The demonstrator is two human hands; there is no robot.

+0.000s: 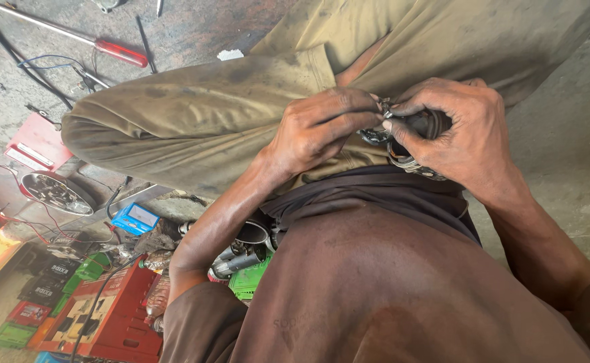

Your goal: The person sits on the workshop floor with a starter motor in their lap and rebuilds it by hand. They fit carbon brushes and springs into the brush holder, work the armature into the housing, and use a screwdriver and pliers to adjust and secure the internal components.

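Observation:
Both of my hands are together over my lap, working on a small dark metal part (413, 144) with a ring-shaped rim and wire windings. My right hand (460, 131) wraps around it, thumb and fingers closed over its top. My left hand (318, 128) pinches the part's left edge with its fingertips. Most of the part is hidden by my fingers. Beneath my hands are my legs in khaki trousers (194, 114) and my brown shirt (376, 282).
A red-handled screwdriver (73, 33) and loose wires (53, 64) lie on the concrete floor at upper left. At lower left sit a red plastic crate (106, 316), a blue box (135, 218), a chrome round cover (56, 193), green boxes and dark metal cylinders (241, 259).

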